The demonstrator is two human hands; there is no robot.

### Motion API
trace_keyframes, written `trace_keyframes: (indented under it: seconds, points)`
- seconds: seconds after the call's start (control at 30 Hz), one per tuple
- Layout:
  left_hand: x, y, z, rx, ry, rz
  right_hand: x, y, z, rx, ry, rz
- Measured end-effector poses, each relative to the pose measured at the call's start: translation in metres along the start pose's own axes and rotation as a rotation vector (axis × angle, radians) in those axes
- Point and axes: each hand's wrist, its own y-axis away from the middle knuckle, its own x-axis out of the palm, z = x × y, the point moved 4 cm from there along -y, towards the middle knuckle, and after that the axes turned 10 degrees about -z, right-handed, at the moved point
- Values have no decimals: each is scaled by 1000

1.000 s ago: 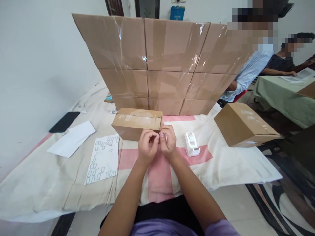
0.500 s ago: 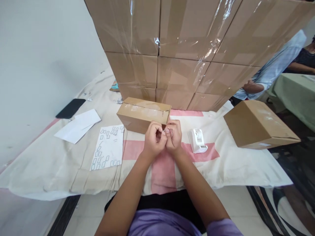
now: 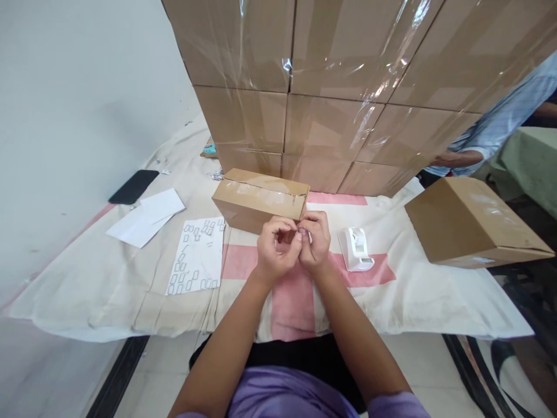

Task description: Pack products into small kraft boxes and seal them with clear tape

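Observation:
My left hand (image 3: 278, 247) and my right hand (image 3: 314, 239) meet fingertip to fingertip over the cloth, just in front of a brown cardboard box (image 3: 261, 200). Both are closed in a pinch, and whatever lies between the fingers is too small to make out. The box has clear tape along its top seam. To the right of my hands stands a white tape dispenser (image 3: 357, 249). On the left lies a sheet of paper (image 3: 195, 255) with several small outlined rectangles on it.
Stacked, film-wrapped cartons (image 3: 331, 122) rise behind the box. Another carton (image 3: 474, 223) sits at the right edge. White papers (image 3: 145, 217) and a black phone-like slab (image 3: 134, 187) lie left, by the wall. Beyond the stack, a person's sleeve (image 3: 500, 125) shows at right.
The view has shifted slightly, so most things appear a little further right. My fingers have altered their pinch; the thin pale bit seen between them earlier is now hidden.

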Motion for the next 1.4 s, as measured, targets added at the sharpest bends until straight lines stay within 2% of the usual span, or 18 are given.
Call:
trace_keyframes:
  seconds: [0.33,0.47,0.53,0.6,0.67,0.7,0.77,0.83,0.87,0.93,1.0,1.23,1.4]
  points:
    - [-5,1,6,-72,-149,17,3,-2,0,44,85,-6]
    - [-26,-6,-4,16,-281,30,6,-4,2,17,89,8]
    - [-55,-13,-10,78,-384,18,7,-4,2,15,88,-15]
    - [-98,-24,-14,65,-495,-36,7,-5,0,31,81,-56]
    - [-147,-35,-11,-99,-613,-51,7,-4,-2,52,71,-84]
    - [-168,-40,-6,-232,-666,15,8,-3,-3,65,69,-85]
    - [-202,-42,6,-528,-732,262,9,-2,-4,94,63,-76]
    - [-223,-38,16,-770,-788,511,11,-1,-4,109,43,-64]
    - [-229,-35,20,-846,-825,611,12,0,-3,110,30,-61]
    - [-236,-32,27,-915,-932,726,12,0,-2,111,3,-61]
    - [-238,-31,32,-921,-1055,748,13,1,-2,126,-17,-63]
    - [-246,-30,43,-835,-1311,631,13,3,-3,182,-45,-85]
    - [-245,-23,32,-698,-1339,547,12,2,0,135,-76,-125]
